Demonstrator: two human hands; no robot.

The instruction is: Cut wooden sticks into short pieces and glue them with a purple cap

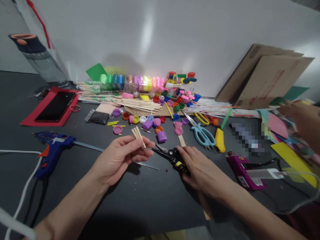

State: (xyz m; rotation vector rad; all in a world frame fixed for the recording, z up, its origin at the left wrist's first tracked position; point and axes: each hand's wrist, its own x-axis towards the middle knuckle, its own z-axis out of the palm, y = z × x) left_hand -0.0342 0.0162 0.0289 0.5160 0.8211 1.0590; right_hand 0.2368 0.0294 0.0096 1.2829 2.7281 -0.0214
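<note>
Near the middle of the head view, my left hand (120,156) pinches several short wooden sticks (138,136) between thumb and fingers, fanned out and pointing up. To its right, my right hand (196,165) is wrapped round black and yellow pruning shears (172,156). The shears point left, their blades apart and their tips close to my left fingertips. A flat wooden strip (182,140) lies just beyond my right hand. A thin metal rod (150,166) rests on the dark table (140,203) under my left hand.
At left are a blue glue gun (52,150), a phone (56,106) and a bottle (42,61). Colourful caps (147,124) and long wooden sticks (142,104) lie behind my hands. Blue scissors (203,133), a yellow cutter (220,140) and a purple box (240,171) are right, near another person's hand (297,111).
</note>
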